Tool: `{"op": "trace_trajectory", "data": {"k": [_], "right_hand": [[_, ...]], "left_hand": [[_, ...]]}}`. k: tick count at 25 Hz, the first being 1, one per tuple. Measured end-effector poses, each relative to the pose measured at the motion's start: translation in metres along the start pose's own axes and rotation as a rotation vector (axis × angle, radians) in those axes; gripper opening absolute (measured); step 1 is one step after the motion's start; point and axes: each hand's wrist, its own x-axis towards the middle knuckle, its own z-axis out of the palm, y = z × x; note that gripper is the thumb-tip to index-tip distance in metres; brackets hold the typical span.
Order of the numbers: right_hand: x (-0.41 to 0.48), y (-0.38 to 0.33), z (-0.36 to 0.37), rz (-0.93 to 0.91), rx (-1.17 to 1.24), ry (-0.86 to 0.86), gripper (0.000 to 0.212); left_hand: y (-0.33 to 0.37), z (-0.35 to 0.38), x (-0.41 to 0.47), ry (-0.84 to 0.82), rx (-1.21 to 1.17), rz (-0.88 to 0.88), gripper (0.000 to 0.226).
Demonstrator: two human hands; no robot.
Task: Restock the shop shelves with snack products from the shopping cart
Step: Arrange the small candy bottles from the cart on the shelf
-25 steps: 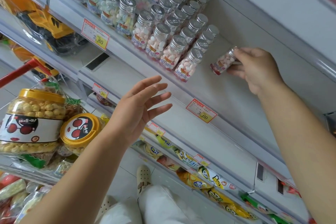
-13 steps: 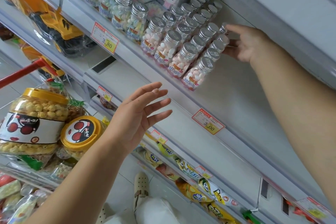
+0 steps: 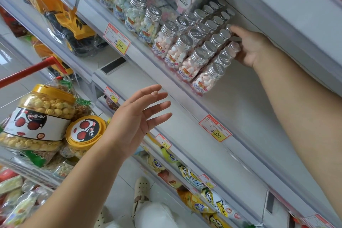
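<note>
While the right hand (image 3: 254, 48) curls round a small clear silver-capped candy bottle (image 3: 233, 46) on the white metal shelf (image 3: 240, 89), the left hand (image 3: 136, 119) hovers spread and empty, and yellow-lidded popcorn jars (image 3: 43, 106) seemingly await shelving.

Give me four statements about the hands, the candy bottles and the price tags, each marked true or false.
1. The left hand grips a popcorn jar. False: it is open and holds nothing; the jar lies apart from it.
2. The right hand grips a candy bottle at the back of the row. True.
3. The candy bottles have yellow caps. False: the caps are silver.
4. The price tag below the bare shelf stretch reads 3.00. True.
</note>
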Motion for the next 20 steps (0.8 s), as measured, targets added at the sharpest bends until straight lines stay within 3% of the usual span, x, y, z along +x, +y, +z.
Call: {"op": "trace_trajectory", "data": {"k": [3, 6, 8, 10, 12, 16, 20], "right_hand": [[-0.009, -0.003, -0.005, -0.149, -0.354, 0.122, 0.030], [-0.051, 0.007, -0.006, -0.623, -0.895, 0.280, 0.037], [-0.099, 0.025, 0.015, -1.079, -0.934, 0.239, 0.037], [-0.141, 0.057, 0.050, -1.241, -0.862, 0.031, 0.031], [-0.174, 0.094, 0.095, -1.146, -0.804, -0.227, 0.030], [-0.232, 0.170, 0.202, -0.772, -0.740, -0.682, 0.027], [-0.278, 0.258, 0.291, -0.531, -1.019, -1.065, 0.032]], "left_hand": [[0.001, -0.006, -0.007, 0.018, -0.001, 0.017, 0.042], [0.009, -0.024, -0.021, 0.079, -0.009, 0.056, 0.040], [0.016, -0.052, -0.035, 0.159, 0.005, 0.093, 0.031], [0.020, -0.092, -0.056, 0.279, 0.037, 0.118, 0.026], [0.021, -0.143, -0.085, 0.436, 0.059, 0.121, 0.023], [0.009, -0.253, -0.167, 0.746, 0.002, 0.109, 0.019], [-0.014, -0.338, -0.240, 0.991, -0.121, 0.116, 0.018]]}}
